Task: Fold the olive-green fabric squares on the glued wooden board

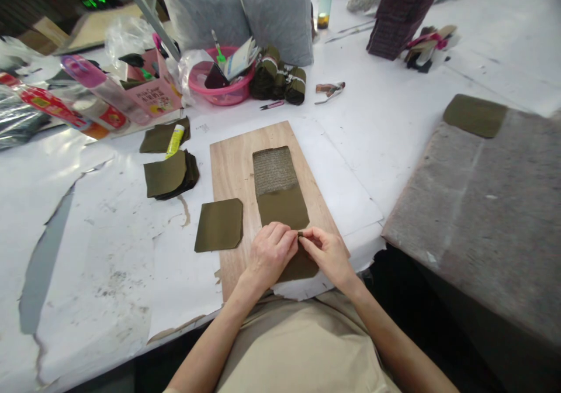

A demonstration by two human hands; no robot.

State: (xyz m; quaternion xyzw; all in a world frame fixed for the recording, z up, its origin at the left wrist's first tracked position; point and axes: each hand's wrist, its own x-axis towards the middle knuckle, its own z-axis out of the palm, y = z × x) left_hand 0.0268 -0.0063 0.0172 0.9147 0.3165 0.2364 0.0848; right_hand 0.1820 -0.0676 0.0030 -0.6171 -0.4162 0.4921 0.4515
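Observation:
An olive-green fabric piece (283, 206) lies lengthwise on a wooden board (230, 165), with a grey textured patch (275, 171) showing at its far end. My left hand (272, 251) and my right hand (326, 252) rest on the near part of this fabric, fingertips meeting in a pinch on a small fold or edge of it. A second olive piece (219, 224) lies half on the board's left edge, just left of my left hand.
A stack of olive pieces (170, 174) and a yellow glue tube (175, 141) lie to the left. Behind stand a pink basin (221, 83), rolled fabric (280, 80), scissors (329, 90), and bags. A grey felt pad (486, 206) with an olive piece (475, 115) sits right.

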